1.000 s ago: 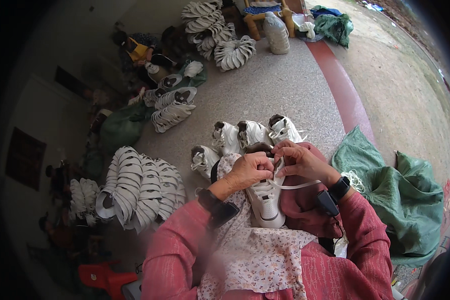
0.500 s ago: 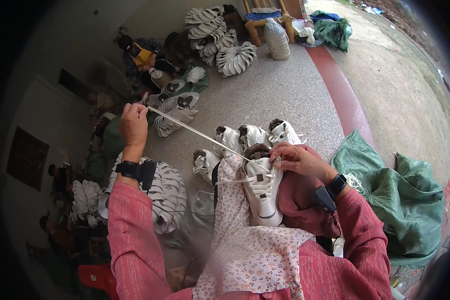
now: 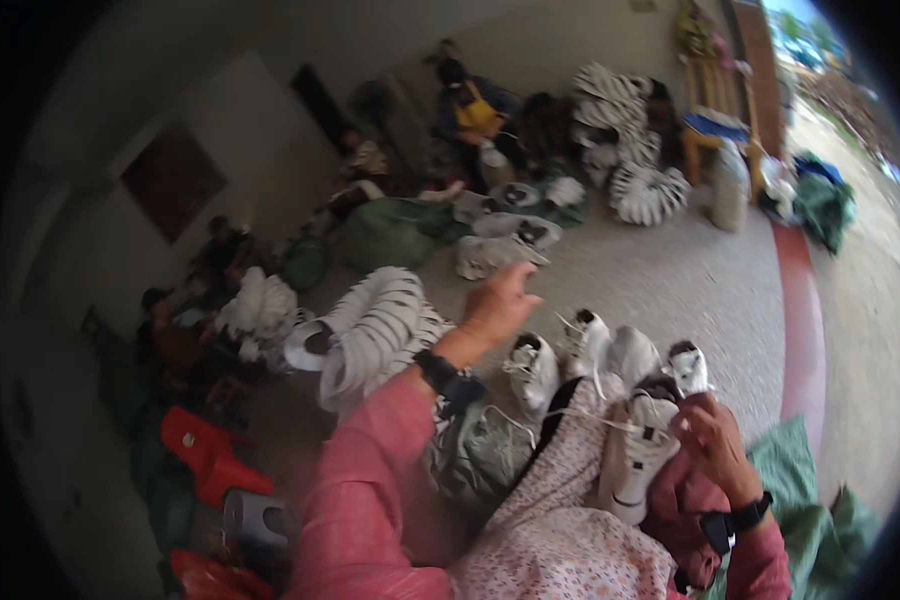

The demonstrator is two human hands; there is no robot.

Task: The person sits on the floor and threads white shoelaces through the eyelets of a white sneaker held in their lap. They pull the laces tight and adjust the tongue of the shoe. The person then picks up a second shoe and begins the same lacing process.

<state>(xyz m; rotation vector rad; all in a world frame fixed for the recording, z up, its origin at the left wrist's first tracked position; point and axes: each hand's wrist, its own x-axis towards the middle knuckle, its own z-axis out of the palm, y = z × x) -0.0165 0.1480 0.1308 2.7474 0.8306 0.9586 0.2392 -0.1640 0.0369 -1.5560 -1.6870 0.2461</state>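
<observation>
Here, I see the left hand (image 3: 497, 308) parted at ten o'clock from the shoe (image 3: 630, 462), the right hand (image 3: 714, 442) at three, hold unclear.

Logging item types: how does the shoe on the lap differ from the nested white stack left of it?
The shoe is one item; the stack is many pieces nested in curved rows. The stack is bulkier than the shoe. The shoe is on the lap; the stack lies farther left. Both are mostly white.
</observation>
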